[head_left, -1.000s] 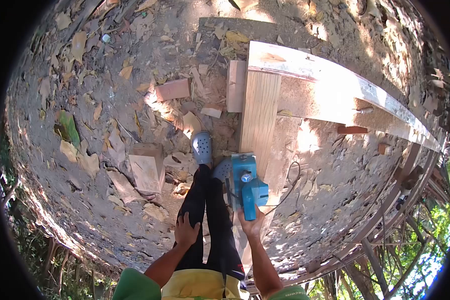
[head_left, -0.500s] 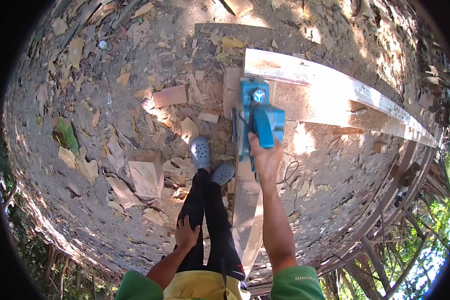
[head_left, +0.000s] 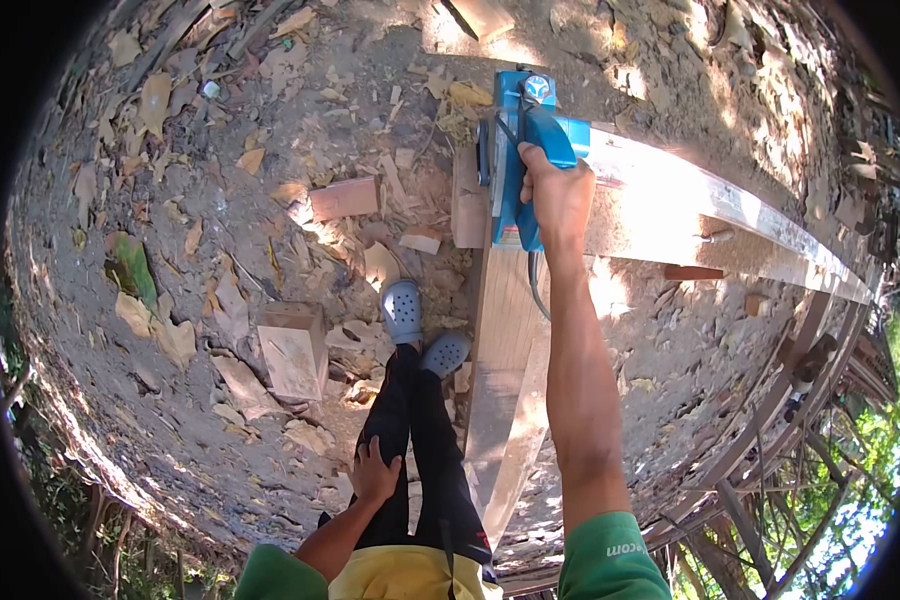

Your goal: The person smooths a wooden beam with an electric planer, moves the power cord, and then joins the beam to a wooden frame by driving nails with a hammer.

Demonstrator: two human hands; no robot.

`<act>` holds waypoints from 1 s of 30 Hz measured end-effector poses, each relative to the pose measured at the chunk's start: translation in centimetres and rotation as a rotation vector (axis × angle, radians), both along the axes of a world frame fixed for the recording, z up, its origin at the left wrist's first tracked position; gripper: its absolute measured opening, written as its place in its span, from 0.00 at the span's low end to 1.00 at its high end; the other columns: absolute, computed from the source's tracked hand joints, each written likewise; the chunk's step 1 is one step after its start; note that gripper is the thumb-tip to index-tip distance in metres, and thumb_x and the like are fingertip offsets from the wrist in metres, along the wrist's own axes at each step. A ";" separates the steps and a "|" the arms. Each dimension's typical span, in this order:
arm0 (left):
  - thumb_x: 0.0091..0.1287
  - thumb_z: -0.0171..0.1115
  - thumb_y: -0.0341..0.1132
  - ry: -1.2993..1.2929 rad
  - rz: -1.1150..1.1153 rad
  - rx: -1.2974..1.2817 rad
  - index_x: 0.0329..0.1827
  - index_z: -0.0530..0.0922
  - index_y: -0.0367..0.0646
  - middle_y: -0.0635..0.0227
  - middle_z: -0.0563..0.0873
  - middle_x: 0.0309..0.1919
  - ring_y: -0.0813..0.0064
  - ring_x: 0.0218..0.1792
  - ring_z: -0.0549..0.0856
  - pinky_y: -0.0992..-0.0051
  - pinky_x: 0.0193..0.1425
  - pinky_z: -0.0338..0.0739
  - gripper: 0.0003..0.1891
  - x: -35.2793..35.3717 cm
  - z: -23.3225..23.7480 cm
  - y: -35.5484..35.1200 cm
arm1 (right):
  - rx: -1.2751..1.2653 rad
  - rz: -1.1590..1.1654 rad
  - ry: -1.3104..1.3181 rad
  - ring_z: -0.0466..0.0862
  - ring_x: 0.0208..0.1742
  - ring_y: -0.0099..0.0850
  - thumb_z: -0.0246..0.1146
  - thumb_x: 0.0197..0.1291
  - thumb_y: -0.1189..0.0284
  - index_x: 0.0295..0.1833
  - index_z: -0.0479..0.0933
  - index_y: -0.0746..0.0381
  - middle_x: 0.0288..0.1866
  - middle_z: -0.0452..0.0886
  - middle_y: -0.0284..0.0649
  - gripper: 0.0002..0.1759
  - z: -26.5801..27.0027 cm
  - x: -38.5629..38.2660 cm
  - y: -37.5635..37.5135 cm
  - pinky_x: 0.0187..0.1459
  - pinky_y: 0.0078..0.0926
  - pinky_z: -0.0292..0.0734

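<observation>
My right hand [head_left: 562,195] is wrapped round the handle of a blue electric planer [head_left: 510,165], arm stretched forward. The planer rests at the far end of a long wooden beam [head_left: 505,345], which runs from there back beside my legs. A dark power cord [head_left: 537,285] trails from the planer's rear, partly hidden by my forearm. My left hand [head_left: 375,470] lies on my thigh, fingers spread, holding nothing.
A whitish plank [head_left: 670,172] curves off to the right from the beam's far end. Wood blocks [head_left: 292,350] and a reddish offcut [head_left: 345,199] lie on the leaf-strewn ground to the left. My clogs [head_left: 402,310] stand beside the beam. Poles and greenery are at the lower right.
My right hand has pushed the planer forward along the beam to its far end, baring more of the beam's top. My left hand has stayed on my thigh.
</observation>
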State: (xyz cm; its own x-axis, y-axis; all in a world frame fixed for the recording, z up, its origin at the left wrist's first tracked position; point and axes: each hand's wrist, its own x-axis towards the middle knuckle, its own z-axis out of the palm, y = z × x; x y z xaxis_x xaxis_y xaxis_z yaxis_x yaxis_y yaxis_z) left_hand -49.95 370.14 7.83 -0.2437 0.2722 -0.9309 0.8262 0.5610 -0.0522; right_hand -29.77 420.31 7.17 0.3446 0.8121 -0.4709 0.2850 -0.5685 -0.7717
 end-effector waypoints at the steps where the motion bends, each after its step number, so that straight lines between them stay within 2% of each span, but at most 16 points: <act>1: 0.63 0.62 0.55 0.000 0.002 0.006 0.74 0.61 0.48 0.50 0.70 0.65 0.46 0.62 0.75 0.50 0.62 0.72 0.39 0.0 -0.1 -0.2 | 0.014 0.002 0.013 0.75 0.15 0.25 0.67 0.55 0.66 0.18 0.76 0.64 0.15 0.76 0.36 0.18 -0.1 -0.1 0.7 0.22 0.26 0.69; 4: 0.64 0.61 0.56 -0.007 0.010 0.047 0.74 0.61 0.48 0.48 0.70 0.65 0.44 0.61 0.75 0.50 0.62 0.73 0.39 -0.4 -0.1 -1.1 | 0.008 -0.012 0.031 0.75 0.15 0.26 0.67 0.56 0.65 0.18 0.76 0.64 0.15 0.76 0.36 0.18 -0.2 0.0 2.6 0.21 0.25 0.68; 7: 0.64 0.61 0.56 -0.040 0.034 0.066 0.74 0.61 0.47 0.46 0.69 0.66 0.44 0.61 0.75 0.50 0.62 0.73 0.39 -0.9 0.1 -1.6 | 0.072 0.034 0.128 0.74 0.15 0.25 0.66 0.58 0.66 0.20 0.77 0.64 0.15 0.75 0.35 0.17 0.5 1.0 1.1 0.20 0.26 0.67; 9: 0.64 0.61 0.57 -0.056 0.048 0.068 0.72 0.63 0.45 0.45 0.71 0.64 0.44 0.61 0.76 0.51 0.62 0.73 0.38 -1.8 -0.1 -0.9 | 0.082 0.033 0.161 0.72 0.16 0.22 0.65 0.61 0.69 0.30 0.79 0.64 0.16 0.75 0.32 0.10 2.1 2.0 -3.7 0.19 0.25 0.65; 11: 0.65 0.61 0.57 -0.016 0.147 0.116 0.71 0.65 0.44 0.45 0.73 0.63 0.45 0.61 0.76 0.52 0.61 0.73 0.37 -2.6 -1.1 -0.3 | -0.069 -0.039 0.237 0.75 0.20 0.19 0.68 0.58 0.68 0.40 0.81 0.65 0.24 0.79 0.32 0.11 4.6 2.9 -10.3 0.22 0.22 0.69; 13: 0.65 0.61 0.57 0.071 0.316 0.225 0.68 0.68 0.42 0.46 0.75 0.60 0.45 0.61 0.76 0.52 0.61 0.73 0.36 -3.8 -4.2 2.3 | -0.158 0.024 0.097 0.78 0.28 0.22 0.69 0.55 0.67 0.45 0.81 0.66 0.29 0.83 0.37 0.16 4.7 4.3 -18.1 0.33 0.26 0.75; 15: 0.65 0.61 0.57 0.073 0.153 0.532 0.66 0.70 0.39 0.45 0.77 0.57 0.45 0.61 0.75 0.54 0.62 0.71 0.35 -3.3 -6.3 10.6 | -0.324 0.050 0.053 0.81 0.33 0.26 0.69 0.53 0.66 0.47 0.81 0.66 0.33 0.86 0.42 0.18 6.1 5.6 -25.1 0.39 0.31 0.78; 17: 0.66 0.61 0.55 -0.085 -0.050 0.937 0.67 0.67 0.31 0.40 0.72 0.63 0.43 0.66 0.69 0.55 0.69 0.64 0.38 -1.7 -7.8 20.8 | -0.428 0.106 0.017 0.85 0.35 0.34 0.71 0.52 0.64 0.48 0.81 0.66 0.35 0.87 0.47 0.20 7.2 6.9 -31.6 0.41 0.35 0.79; 18: 0.67 0.61 0.55 -0.127 -0.104 0.970 0.69 0.64 0.31 0.40 0.68 0.67 0.42 0.69 0.65 0.53 0.72 0.61 0.39 0.2 -6.8 27.0 | -0.529 0.115 -0.003 0.87 0.36 0.39 0.71 0.51 0.63 0.48 0.81 0.66 0.35 0.86 0.49 0.22 8.1 7.3 -34.2 0.41 0.37 0.79; 20: 0.67 0.60 0.55 -0.183 -0.334 1.106 0.73 0.58 0.35 0.43 0.63 0.70 0.44 0.73 0.61 0.50 0.74 0.57 0.41 4.5 -7.3 36.9 | -0.524 0.198 -0.097 0.86 0.40 0.51 0.72 0.49 0.61 0.46 0.81 0.65 0.35 0.85 0.53 0.23 9.3 7.9 -38.1 0.42 0.42 0.80; 23: 0.67 0.57 0.61 -0.255 -0.598 1.225 0.78 0.51 0.36 0.49 0.54 0.77 0.51 0.78 0.51 0.53 0.80 0.48 0.47 10.8 -8.0 47.2 | -0.598 0.255 -0.176 0.86 0.42 0.52 0.72 0.48 0.61 0.45 0.80 0.67 0.36 0.84 0.57 0.24 10.6 8.0 -39.4 0.42 0.42 0.79; 24: 0.67 0.55 0.63 -0.267 -0.675 1.168 0.78 0.49 0.37 0.51 0.52 0.78 0.53 0.79 0.48 0.53 0.80 0.45 0.48 12.4 -8.7 48.8 | -0.590 0.215 -0.124 0.84 0.44 0.57 0.72 0.47 0.60 0.45 0.81 0.67 0.36 0.84 0.58 0.24 10.9 8.0 -38.9 0.43 0.45 0.80; 26: 0.67 0.52 0.66 -0.283 -0.828 1.046 0.79 0.46 0.37 0.54 0.48 0.79 0.57 0.80 0.43 0.54 0.82 0.40 0.50 14.6 -9.9 49.9 | -0.559 0.232 -0.139 0.84 0.44 0.57 0.72 0.47 0.59 0.44 0.81 0.66 0.36 0.84 0.58 0.24 11.3 7.7 -37.9 0.44 0.46 0.80; 29: 0.67 0.48 0.68 -0.222 -0.884 0.918 0.80 0.45 0.38 0.58 0.45 0.80 0.61 0.81 0.39 0.55 0.82 0.36 0.51 14.9 -7.4 47.1 | -0.589 0.268 -0.176 0.84 0.43 0.57 0.71 0.47 0.58 0.44 0.81 0.66 0.35 0.84 0.59 0.25 11.4 7.6 -37.7 0.44 0.47 0.80; 30: 0.66 0.53 0.66 -0.265 -0.928 0.869 0.79 0.46 0.37 0.56 0.46 0.80 0.59 0.80 0.42 0.53 0.82 0.41 0.51 14.0 -7.1 46.2 | -0.603 0.275 -0.192 0.83 0.42 0.57 0.70 0.47 0.57 0.44 0.81 0.66 0.35 0.84 0.59 0.25 10.9 7.6 -37.9 0.44 0.48 0.80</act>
